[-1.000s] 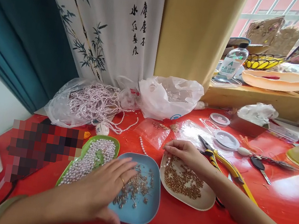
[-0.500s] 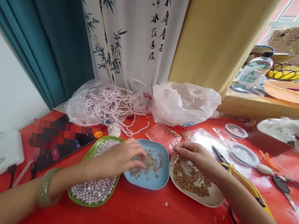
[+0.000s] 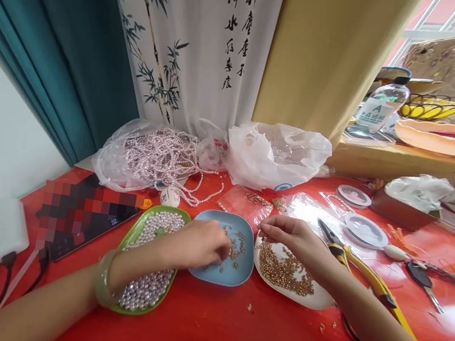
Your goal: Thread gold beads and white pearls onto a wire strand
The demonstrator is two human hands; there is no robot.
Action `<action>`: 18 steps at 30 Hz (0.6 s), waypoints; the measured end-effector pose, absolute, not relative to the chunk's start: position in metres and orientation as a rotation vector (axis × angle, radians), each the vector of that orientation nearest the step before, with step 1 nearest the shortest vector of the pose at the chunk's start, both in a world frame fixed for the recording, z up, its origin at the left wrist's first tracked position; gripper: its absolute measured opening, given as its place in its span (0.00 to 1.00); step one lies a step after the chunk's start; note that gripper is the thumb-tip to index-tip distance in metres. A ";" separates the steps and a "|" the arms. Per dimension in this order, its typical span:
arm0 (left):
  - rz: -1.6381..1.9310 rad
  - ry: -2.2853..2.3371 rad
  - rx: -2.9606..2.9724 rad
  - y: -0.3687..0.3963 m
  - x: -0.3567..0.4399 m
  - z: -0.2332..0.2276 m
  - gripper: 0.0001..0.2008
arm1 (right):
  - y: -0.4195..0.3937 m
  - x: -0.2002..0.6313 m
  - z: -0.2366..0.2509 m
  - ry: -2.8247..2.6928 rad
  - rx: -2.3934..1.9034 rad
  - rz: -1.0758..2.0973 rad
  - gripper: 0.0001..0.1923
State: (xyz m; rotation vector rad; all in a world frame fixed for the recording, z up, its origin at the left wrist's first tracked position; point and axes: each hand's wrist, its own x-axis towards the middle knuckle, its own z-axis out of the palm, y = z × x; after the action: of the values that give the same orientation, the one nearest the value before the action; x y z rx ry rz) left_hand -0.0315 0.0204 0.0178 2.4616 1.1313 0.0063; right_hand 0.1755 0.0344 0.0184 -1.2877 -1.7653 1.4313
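The left hand (image 3: 202, 243) pinches, fingers curled, among tiny, light, slippery gold-coloured metal pins (image 3: 236, 244) in the shallow blue dish (image 3: 240, 267), best nipped by their shafts, while the right hand (image 3: 295, 238) has its fingertips closed on something too small to make out over the cream dish of small gold beads (image 3: 285, 268).

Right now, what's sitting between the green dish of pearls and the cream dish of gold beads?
In the head view, the blue dish of small metal findings lies between them, with the left hand reaching into it.

A red table (image 3: 225, 339) carries a green tray (image 3: 132, 235), blue tray (image 3: 237, 271), white plate (image 3: 315, 298), pliers (image 3: 361, 271) and bags (image 3: 276, 155).
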 end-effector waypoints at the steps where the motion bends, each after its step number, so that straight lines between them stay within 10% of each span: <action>1: 0.001 1.131 2.471 0.021 -0.031 0.016 0.10 | 0.034 0.175 0.020 -1.763 -1.289 1.429 0.12; 18: 0.140 0.979 2.488 0.038 -0.037 0.007 0.10 | 0.032 0.174 0.019 -1.790 -1.309 1.364 0.14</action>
State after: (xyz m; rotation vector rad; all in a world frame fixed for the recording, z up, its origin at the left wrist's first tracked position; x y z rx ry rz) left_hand -0.0368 0.0383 0.0068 2.4878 0.9788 0.1398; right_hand 0.1738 0.0316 0.0192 -1.3090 -1.7903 1.3642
